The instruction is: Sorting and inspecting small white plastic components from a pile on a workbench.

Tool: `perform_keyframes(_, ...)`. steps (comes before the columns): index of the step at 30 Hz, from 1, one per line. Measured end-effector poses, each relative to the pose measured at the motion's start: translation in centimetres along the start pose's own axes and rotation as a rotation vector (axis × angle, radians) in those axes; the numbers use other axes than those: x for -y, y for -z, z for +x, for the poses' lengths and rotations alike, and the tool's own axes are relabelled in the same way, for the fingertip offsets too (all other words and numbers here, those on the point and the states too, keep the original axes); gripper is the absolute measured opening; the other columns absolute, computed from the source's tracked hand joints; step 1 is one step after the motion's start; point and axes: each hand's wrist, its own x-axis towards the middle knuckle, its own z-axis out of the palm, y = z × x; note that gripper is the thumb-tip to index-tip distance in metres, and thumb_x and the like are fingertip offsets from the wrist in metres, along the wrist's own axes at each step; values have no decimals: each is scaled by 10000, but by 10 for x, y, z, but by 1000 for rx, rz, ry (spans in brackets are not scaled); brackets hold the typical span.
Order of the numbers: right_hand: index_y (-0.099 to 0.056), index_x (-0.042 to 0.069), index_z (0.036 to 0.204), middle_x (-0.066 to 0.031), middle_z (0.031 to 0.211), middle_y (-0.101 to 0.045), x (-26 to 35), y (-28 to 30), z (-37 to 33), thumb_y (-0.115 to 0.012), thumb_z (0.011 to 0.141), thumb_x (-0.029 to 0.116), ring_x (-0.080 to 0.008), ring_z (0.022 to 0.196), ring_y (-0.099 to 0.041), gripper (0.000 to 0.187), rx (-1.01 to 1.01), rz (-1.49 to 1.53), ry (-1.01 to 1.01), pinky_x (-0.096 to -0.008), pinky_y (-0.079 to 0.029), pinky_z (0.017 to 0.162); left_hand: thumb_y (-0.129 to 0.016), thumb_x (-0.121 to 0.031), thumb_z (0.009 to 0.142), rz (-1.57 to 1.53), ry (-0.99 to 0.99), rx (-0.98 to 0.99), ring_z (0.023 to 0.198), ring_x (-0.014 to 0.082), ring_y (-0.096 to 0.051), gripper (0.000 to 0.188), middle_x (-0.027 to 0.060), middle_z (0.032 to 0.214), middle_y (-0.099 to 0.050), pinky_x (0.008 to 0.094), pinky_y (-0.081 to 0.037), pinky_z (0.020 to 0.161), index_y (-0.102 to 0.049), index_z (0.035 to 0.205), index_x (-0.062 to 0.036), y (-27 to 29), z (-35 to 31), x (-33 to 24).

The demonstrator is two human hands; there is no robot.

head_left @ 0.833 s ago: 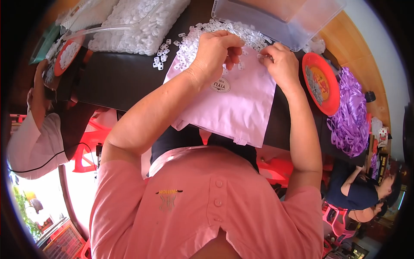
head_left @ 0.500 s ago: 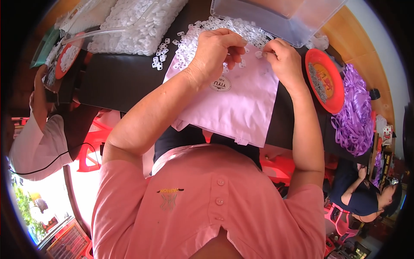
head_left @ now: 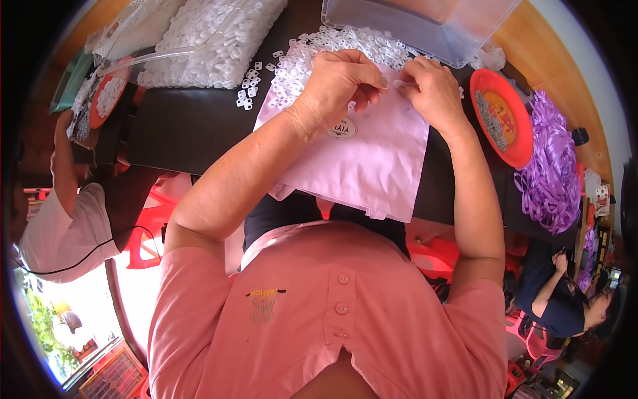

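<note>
My left hand (head_left: 340, 85) is above the pink cloth bag (head_left: 359, 173), its thumb and forefinger pinched together. What it holds, if anything, is too small to make out. Close beside it on the right, my right hand (head_left: 430, 92) pinches a small white plastic piece (head_left: 398, 84) at its fingertips. A heap of small white plastic pieces (head_left: 292, 70), flat with holes, covers the far part of the bag and spreads onto the dark table (head_left: 173, 126). A round label lies on the bag, partly hidden by my left wrist.
A large clear bag of white pieces (head_left: 206, 46) lies far left; a clear plastic bin (head_left: 425, 26) stands at the back. On the right are a red plate (head_left: 508, 136) with small grey bits and purple ribbons (head_left: 548, 179). People sit at both sides.
My right hand has shifted slightly left, bringing its fingertips nearer to my left hand's. The left hand has moved a little toward the right.
</note>
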Motion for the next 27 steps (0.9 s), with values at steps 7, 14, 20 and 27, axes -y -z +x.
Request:
perform_keyframes(7, -641, 3, 858, -23, 795, -637, -3, 8, 1, -685, 813, 86, -94, 750, -571, 104, 29, 1087, -470, -251, -451, 698, -603, -2, 802, -140, 130, 72, 529, 167, -573, 151, 117, 708, -608, 273, -406, 396, -608, 943, 52, 1, 1, 0)
perform_keyframes(14, -638, -12, 875, -24, 796, -629, 20, 23, -2, -664, 824, 100, -97, 740, -557, 127, 33, 1264, -541, -247, -434, 735, -605, -80, 879, -23, 111, 55, 586, 143, -551, 155, 85, 753, -600, 267, -386, 437, -611, 962, 50, -1, 2, 6)
perform_keyframes(20, -643, -12, 865, -16, 779, -622, 18, 20, -3, -664, 824, 105, -89, 742, -543, 126, 48, 1227, -504, -241, -427, 716, -631, -108, 884, 0, 103, 0, 554, 132, -538, 165, 76, 743, -603, 248, -367, 435, -622, 960, 38, -6, -2, -1)
perform_keyframes(27, -635, -12, 928, -19, 834, -633, 25, 21, -3, -642, 846, 87, -85, 811, -585, 128, 148, 1118, -455, -233, -451, 769, -639, -116, 872, 102, 62, -9, 522, 133, -527, 165, 88, 719, -603, 251, -365, 435, -614, 921, 40, -6, -4, -1)
